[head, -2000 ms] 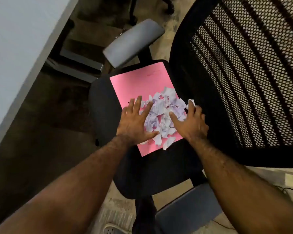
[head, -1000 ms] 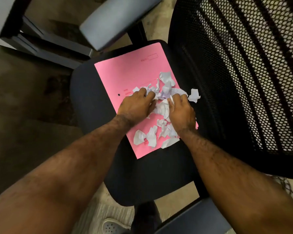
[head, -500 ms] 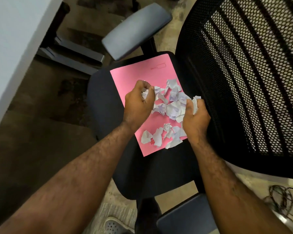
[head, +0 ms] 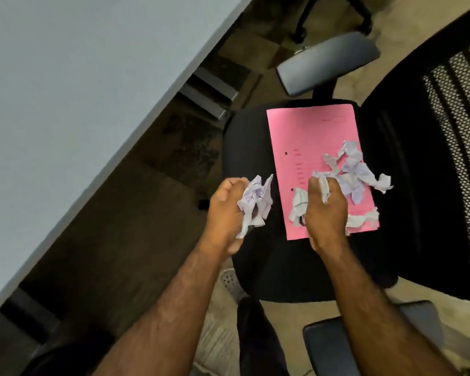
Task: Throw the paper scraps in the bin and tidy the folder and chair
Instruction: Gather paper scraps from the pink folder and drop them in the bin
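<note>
A pink folder (head: 307,137) lies flat on the black seat (head: 250,137) of an office chair. Crumpled white paper scraps (head: 356,169) are strewn over the folder's near right part. My left hand (head: 225,213) is closed around a bunch of scraps (head: 255,202), held off the folder's left edge above the seat. My right hand (head: 326,213) rests on the folder's near end, fingers curled around more scraps (head: 299,204). No bin is in view.
The chair's black mesh backrest (head: 451,147) rises at the right. Grey armrests sit beyond the folder (head: 326,61) and near my right forearm (head: 337,346). A pale grey desk top (head: 65,90) fills the left. My shoe (head: 231,280) shows on the floor below the seat.
My left hand has pulled away from the pile to the left with a fistful of scraps. My right hand has closed on scraps at the folder's near end. Fewer scraps lie on the folder.
</note>
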`<action>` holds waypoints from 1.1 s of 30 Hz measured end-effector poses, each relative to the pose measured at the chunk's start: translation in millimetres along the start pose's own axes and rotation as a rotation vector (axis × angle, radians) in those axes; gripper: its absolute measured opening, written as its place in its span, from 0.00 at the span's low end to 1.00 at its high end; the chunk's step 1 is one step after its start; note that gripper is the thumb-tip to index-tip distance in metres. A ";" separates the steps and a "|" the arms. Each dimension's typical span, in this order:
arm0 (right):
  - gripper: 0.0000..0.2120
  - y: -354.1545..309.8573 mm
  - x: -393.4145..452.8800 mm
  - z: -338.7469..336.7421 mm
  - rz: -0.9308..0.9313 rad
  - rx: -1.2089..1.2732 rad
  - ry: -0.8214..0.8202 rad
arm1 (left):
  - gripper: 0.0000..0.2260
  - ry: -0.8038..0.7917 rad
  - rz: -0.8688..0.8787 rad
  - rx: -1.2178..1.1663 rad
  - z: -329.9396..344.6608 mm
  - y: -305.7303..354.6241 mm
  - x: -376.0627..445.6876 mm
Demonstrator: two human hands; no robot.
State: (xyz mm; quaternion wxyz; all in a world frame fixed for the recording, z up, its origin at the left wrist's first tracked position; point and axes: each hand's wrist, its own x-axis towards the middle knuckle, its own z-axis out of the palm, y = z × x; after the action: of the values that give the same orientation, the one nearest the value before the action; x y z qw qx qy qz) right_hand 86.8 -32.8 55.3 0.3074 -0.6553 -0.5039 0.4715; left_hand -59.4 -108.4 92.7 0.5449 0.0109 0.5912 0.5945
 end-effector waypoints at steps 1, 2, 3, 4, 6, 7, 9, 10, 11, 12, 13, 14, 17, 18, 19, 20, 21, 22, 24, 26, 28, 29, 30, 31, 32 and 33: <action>0.06 -1.3 -13.7 12.5 -0.019 -0.011 -0.027 | 0.08 0.044 0.018 -0.014 -18.4 -1.3 -10.5; 0.04 -3.2 -28.8 25.1 -0.042 -0.029 -0.057 | 0.10 0.087 0.028 -0.022 -37.5 -3.0 -21.4; 0.05 -5.2 -46.1 38.8 -0.071 -0.058 -0.094 | 0.12 0.127 0.035 -0.020 -57.5 -4.9 -33.1; 0.07 -6.7 -64.0 52.4 -0.095 -0.088 -0.139 | 0.11 0.168 0.048 -0.005 -78.0 -7.4 -44.6; 0.07 -5.3 -102.0 79.7 -0.142 -0.125 -0.248 | 0.08 0.280 0.099 0.035 -120.0 -14.6 -66.8; 0.07 -3.2 -121.8 93.9 -0.171 -0.138 -0.303 | 0.07 0.341 0.133 0.064 -141.7 -18.3 -77.8; 0.09 2.5 -164.3 123.0 -0.237 -0.176 -0.404 | 0.07 0.458 0.206 0.133 -185.8 -25.5 -101.5; 0.09 5.8 -186.8 137.0 -0.270 -0.197 -0.453 | 0.07 0.514 0.234 0.155 -207.9 -29.6 -113.9; 0.10 9.3 -209.8 149.9 -0.296 -0.213 -0.504 | 0.06 0.569 0.251 0.161 -229.3 -34.0 -126.9; 0.10 14.0 -232.7 162.0 -0.315 -0.226 -0.553 | 0.06 0.622 0.260 0.149 -250.4 -39.4 -139.6; 0.10 20.0 -254.9 173.7 -0.332 -0.240 -0.598 | 0.06 0.671 0.263 0.131 -271.4 -45.7 -152.3; 0.10 27.1 -276.3 184.4 -0.346 -0.257 -0.642 | 0.05 0.717 0.267 0.115 -292.2 -53.0 -165.0; 0.09 52.5 -337.7 213.6 -0.374 -0.283 -0.784 | 0.04 0.840 0.272 0.094 -351.2 -77.4 -202.9; 0.09 62.7 -356.8 223.1 -0.381 -0.291 -0.828 | 0.04 0.873 0.264 0.076 -369.4 -86.4 -214.9; 0.09 73.6 -375.8 232.3 -0.393 -0.301 -0.871 | 0.05 0.906 0.256 0.051 -387.6 -96.2 -226.4; 0.09 85.6 -394.5 241.3 -0.401 -0.308 -0.915 | 0.05 0.941 0.250 0.025 -405.8 -107.3 -237.3; 0.09 98.0 -413.2 249.6 -0.403 -0.315 -0.956 | 0.05 0.978 0.242 -0.004 -423.2 -119.9 -247.5; 0.10 112.3 -432.2 259.8 -0.406 -0.325 -0.995 | 0.04 1.021 0.237 -0.032 -443.1 -135.7 -256.3; 0.11 136.8 -459.3 275.3 -0.415 -0.336 -1.045 | 0.03 1.095 0.236 -0.042 -473.1 -163.3 -269.3; 0.12 164.4 -486.7 294.3 -0.425 -0.359 -1.097 | 0.03 1.162 0.254 -0.079 -505.5 -192.9 -279.4; 0.12 189.5 -512.6 315.1 -0.416 -0.369 -1.143 | 0.03 1.221 0.273 -0.130 -540.2 -222.9 -285.9; 0.13 200.8 -525.1 325.9 -0.423 -0.371 -1.160 | 0.04 1.249 0.279 -0.162 -558.8 -238.7 -288.2; 0.13 212.3 -536.5 337.1 -0.441 -0.373 -1.170 | 0.03 1.268 0.272 -0.197 -578.4 -255.4 -288.9; 0.13 224.0 -547.3 349.1 -0.463 -0.374 -1.180 | 0.03 1.284 0.260 -0.227 -597.6 -271.5 -288.2; 0.13 236.0 -557.4 361.7 -0.479 -0.373 -1.192 | 0.03 1.300 0.247 -0.248 -616.4 -287.4 -286.6; 0.11 248.1 -566.4 374.9 -0.483 -0.363 -1.204 | 0.04 1.324 0.238 -0.244 -634.7 -302.0 -283.5</action>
State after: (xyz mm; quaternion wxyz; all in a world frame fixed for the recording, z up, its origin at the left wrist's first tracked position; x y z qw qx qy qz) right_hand -196.0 -673.3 -125.4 -0.0452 -0.1882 -0.7910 0.5803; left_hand -169.8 -822.9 -135.0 -0.0033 -0.3517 0.7236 0.5939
